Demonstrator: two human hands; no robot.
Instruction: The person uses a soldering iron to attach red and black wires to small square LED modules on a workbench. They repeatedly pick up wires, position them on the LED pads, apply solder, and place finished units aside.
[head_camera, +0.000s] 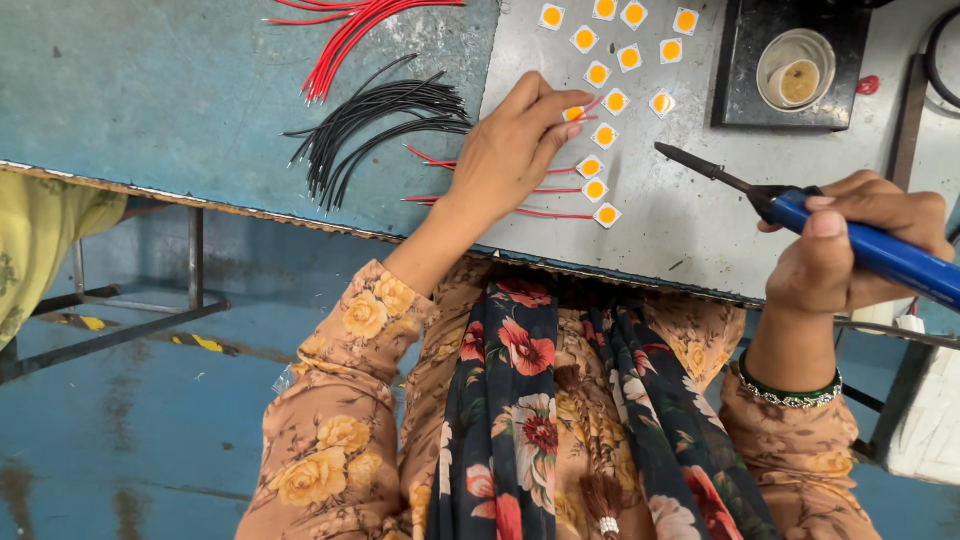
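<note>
The worn blue surface (200, 90) ended in a grey metal plate (700, 220) dotted with small square LED chips (606, 135). The left hand (510, 150) pinched a red wire (585, 108) against one chip, fingers closed on it. The right hand (850, 245) gripped a blue-handled soldering iron (800, 210), its tip hovering just right of the chips. It looked like soldering leads; next, I'd judge, the tip had to meet that joint squarely. Loose black wires (380, 120) lay nearby.

Worktop (150, 90) looks like scuffed matt blue paint, with a dull grey metal sheet (690, 220) on it; soldering iron (880, 255) has a glossy blue plastic grip.
</note>
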